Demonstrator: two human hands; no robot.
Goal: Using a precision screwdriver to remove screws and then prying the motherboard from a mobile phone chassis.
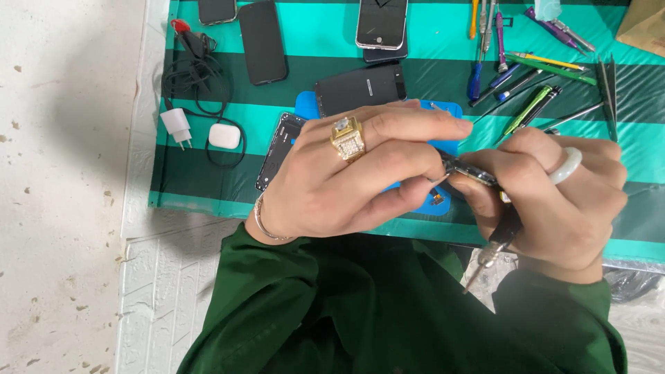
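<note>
Both hands pinch a small dark part (471, 172) between them; left hand (346, 176) curls closed on it, right hand (561, 197) also grips a screwdriver (495, 242). A brown cardboard box (644, 26) sits top right.

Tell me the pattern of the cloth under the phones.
The cloth has teal and dark green stripes, clearest in the head view.

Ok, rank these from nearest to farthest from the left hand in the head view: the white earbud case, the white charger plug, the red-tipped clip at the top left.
1. White earbud case, just left of the left hand on the striped mat.
2. White charger plug, further left, near the mat's edge.
3. Red-tipped clip, far up at the top left corner.
</note>
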